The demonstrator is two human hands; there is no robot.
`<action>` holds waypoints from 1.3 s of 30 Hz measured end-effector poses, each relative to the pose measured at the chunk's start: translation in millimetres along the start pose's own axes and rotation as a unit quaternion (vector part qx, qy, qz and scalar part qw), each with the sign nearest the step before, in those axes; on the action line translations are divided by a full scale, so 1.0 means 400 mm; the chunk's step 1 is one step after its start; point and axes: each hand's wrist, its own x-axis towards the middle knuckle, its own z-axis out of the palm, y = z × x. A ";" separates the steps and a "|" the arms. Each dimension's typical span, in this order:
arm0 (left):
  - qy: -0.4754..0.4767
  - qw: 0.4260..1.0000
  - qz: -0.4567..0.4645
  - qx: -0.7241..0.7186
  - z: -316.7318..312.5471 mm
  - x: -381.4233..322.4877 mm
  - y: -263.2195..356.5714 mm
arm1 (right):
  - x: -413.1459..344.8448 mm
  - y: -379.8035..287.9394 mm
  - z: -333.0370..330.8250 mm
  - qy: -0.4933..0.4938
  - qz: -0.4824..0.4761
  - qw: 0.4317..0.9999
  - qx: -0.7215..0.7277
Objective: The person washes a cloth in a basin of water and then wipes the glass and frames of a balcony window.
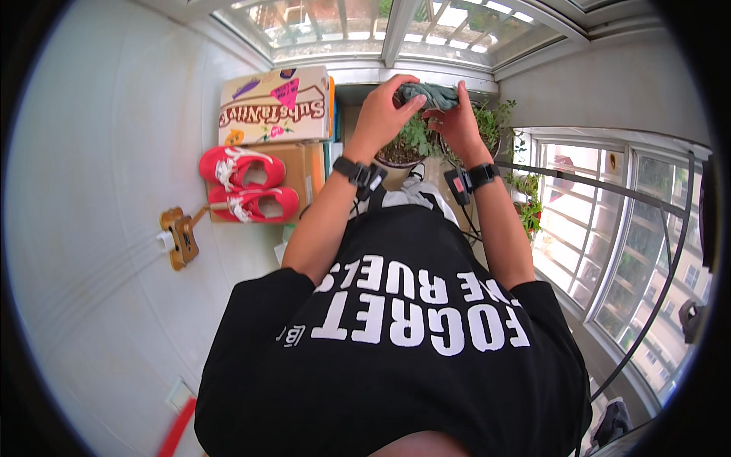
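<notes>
A twisted grey-green bundle, which looks like cloth or yarn [432, 96], is stretched between my two hands in front of the window. My left hand [388, 108] grips its left end, thumb across the near side and fingers over the top. At the other end, my right hand [460, 120] holds it with the fingers pointing up and partly behind it. Black straps with small devices sit on both wrists. Below the bundle, leafy plants grow in a round pot [397, 163] and a second pot beside it, partly hidden by my right hand.
On the left, a printed shoebox [274, 108] stands beside a pair of red shoes [245, 185] on a cardboard box [305, 165]. A wooden wall piece [181, 240] juts from the left wall. Dark metal bars [605, 191] cross before the right-hand window. A shoe [418, 171] shows below me.
</notes>
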 end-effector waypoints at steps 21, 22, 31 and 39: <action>0.012 0.998 -0.049 0.035 0.074 -0.104 -0.086 | -0.179 0.055 -0.039 -0.012 -0.062 0.998 -0.028; 0.001 0.996 -0.089 0.009 0.072 -0.125 -0.068 | -0.191 0.061 -0.047 -0.035 -0.035 0.999 -0.001; -0.041 0.993 -0.083 0.067 0.109 -0.298 -0.004 | -0.385 0.121 -0.120 -0.094 -0.081 0.989 0.079; -0.010 1.000 0.002 -0.011 0.224 -0.479 0.068 | -0.515 0.209 -0.244 0.016 -0.119 0.992 0.040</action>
